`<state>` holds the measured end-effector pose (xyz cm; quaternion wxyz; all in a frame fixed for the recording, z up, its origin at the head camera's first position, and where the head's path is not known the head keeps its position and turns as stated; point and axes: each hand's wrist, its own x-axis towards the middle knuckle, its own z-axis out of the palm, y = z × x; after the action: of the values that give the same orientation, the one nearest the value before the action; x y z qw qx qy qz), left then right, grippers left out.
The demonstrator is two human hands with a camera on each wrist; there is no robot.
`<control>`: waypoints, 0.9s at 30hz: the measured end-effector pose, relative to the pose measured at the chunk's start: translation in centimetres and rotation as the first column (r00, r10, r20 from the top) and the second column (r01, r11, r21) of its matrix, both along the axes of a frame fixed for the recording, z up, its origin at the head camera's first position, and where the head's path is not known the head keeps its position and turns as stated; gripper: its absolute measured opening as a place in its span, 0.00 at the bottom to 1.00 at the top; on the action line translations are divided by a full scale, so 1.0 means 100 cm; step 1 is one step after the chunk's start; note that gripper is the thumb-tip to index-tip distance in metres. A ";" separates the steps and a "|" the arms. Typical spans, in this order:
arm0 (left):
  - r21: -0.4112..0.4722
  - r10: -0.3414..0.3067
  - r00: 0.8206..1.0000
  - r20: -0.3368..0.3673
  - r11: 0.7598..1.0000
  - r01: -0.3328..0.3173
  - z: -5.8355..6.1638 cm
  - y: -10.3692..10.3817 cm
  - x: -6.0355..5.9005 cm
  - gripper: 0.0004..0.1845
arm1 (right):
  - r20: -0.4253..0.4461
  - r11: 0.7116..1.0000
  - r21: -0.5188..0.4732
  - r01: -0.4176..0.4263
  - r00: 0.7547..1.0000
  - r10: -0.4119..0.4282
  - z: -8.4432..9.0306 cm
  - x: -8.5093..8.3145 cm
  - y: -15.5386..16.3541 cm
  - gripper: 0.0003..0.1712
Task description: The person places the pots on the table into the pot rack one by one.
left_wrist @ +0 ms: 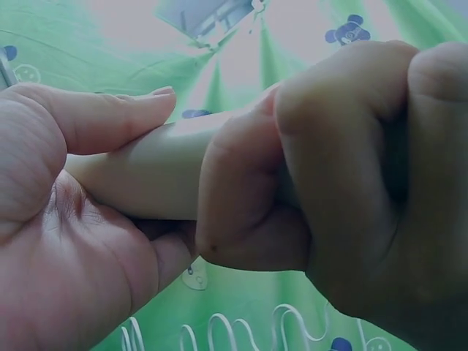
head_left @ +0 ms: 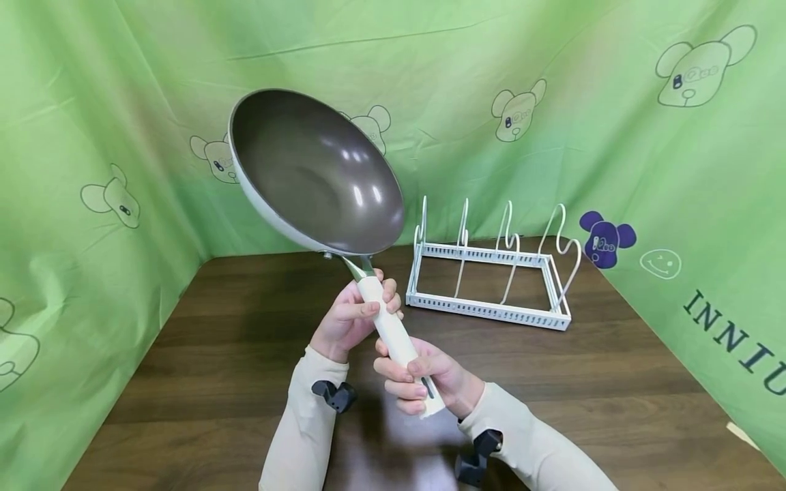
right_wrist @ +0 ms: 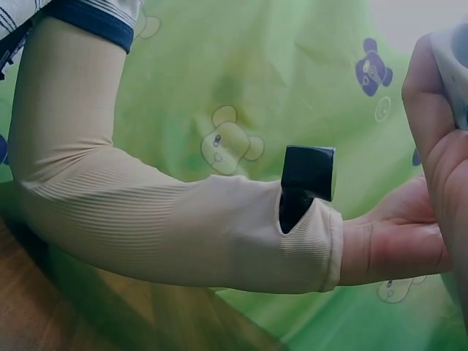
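A deep frying pan (head_left: pixel 313 170) with a dark inside and a pale outside is held up over the table, tilted so its inside faces me. My left hand (head_left: pixel 353 314) grips the white handle (head_left: pixel 393 331) near the pan, thumb across the front. Lower down, toward the handle's end, my right hand (head_left: pixel 424 378) has its fingers curled round it. In the left wrist view the handle (left_wrist: pixel 161 175) runs through the left hand (left_wrist: pixel 80 190) into the right hand (left_wrist: pixel 336 161). The right wrist view shows a bit of the handle (right_wrist: pixel 455 62) at its right edge.
A white wire pan rack (head_left: pixel 491 310) with several upright curved dividers stands on the brown wooden table (head_left: pixel 215 382), right of the pan. Green printed cloth (head_left: pixel 454 102) hangs behind and at both sides. Each sleeve carries a black wrist mount (head_left: pixel 334 394).
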<state>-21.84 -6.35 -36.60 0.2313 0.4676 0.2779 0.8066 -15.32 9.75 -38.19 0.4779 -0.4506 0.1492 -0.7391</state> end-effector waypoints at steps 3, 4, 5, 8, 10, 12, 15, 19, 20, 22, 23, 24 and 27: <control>0.013 -0.001 1.000 -0.015 1.000 0.001 0.000 0.003 -0.001 0.15 | 0.001 1.000 -0.014 -0.015 1.000 0.015 0.000 0.000 0.001 0.18; 0.016 -0.002 1.000 -0.020 1.000 0.002 0.000 0.004 -0.001 0.15 | -0.002 1.000 -0.018 -0.019 1.000 0.019 0.000 0.000 0.002 0.19; 0.018 -0.004 1.000 -0.024 1.000 0.004 0.000 0.005 -0.001 0.15 | -0.004 0.999 -0.022 -0.024 1.000 0.024 0.000 0.000 0.002 0.19; 0.020 -0.009 0.999 -0.035 1.000 0.010 0.001 0.007 0.000 0.16 | -0.011 0.999 -0.028 -0.032 0.999 0.032 -0.001 -0.001 0.003 0.19; 0.016 -0.011 0.999 -0.041 1.000 0.012 0.001 0.008 0.000 0.16 | -0.012 0.999 -0.027 -0.036 0.999 0.036 -0.001 -0.001 0.004 0.19; 0.007 -0.009 0.999 -0.046 1.000 0.009 0.002 0.008 0.000 0.16 | -0.010 0.999 -0.023 -0.040 0.999 0.039 -0.002 -0.001 0.005 0.19; -0.016 0.006 0.999 -0.053 1.000 -0.007 0.002 0.010 0.002 0.16 | -0.005 0.999 -0.018 -0.051 0.999 0.051 -0.003 0.000 0.006 0.19; -0.046 0.026 0.998 -0.056 0.999 -0.029 0.003 0.014 0.004 0.17 | -0.007 0.998 -0.023 -0.066 0.998 0.066 -0.005 0.001 0.009 0.19; -0.052 0.028 0.998 -0.055 0.998 -0.031 0.003 0.015 0.004 0.17 | -0.010 0.997 -0.027 -0.068 0.998 0.068 -0.005 0.001 0.010 0.19; -0.060 0.029 0.998 -0.050 0.998 -0.032 0.004 0.017 0.005 0.17 | -0.015 0.997 -0.035 -0.074 0.997 0.073 -0.006 0.002 0.012 0.19; -0.064 0.028 0.998 -0.048 0.997 -0.031 0.004 0.019 0.006 0.18 | -0.019 0.997 -0.038 -0.074 0.997 0.074 -0.007 0.002 0.013 0.19; -0.070 0.029 0.999 -0.045 0.997 -0.032 0.004 0.020 0.006 0.18 | -0.023 0.996 -0.041 -0.075 0.997 0.074 -0.008 0.002 0.013 0.20; -0.089 0.031 0.999 -0.039 0.995 -0.035 0.004 0.024 0.007 0.18 | -0.035 0.995 -0.051 -0.081 0.996 0.079 -0.010 0.003 0.016 0.20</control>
<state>-21.13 -3.90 -36.22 0.2333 0.4673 0.3259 0.7880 -15.06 11.39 -39.15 0.4926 -0.4810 0.1194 -0.7154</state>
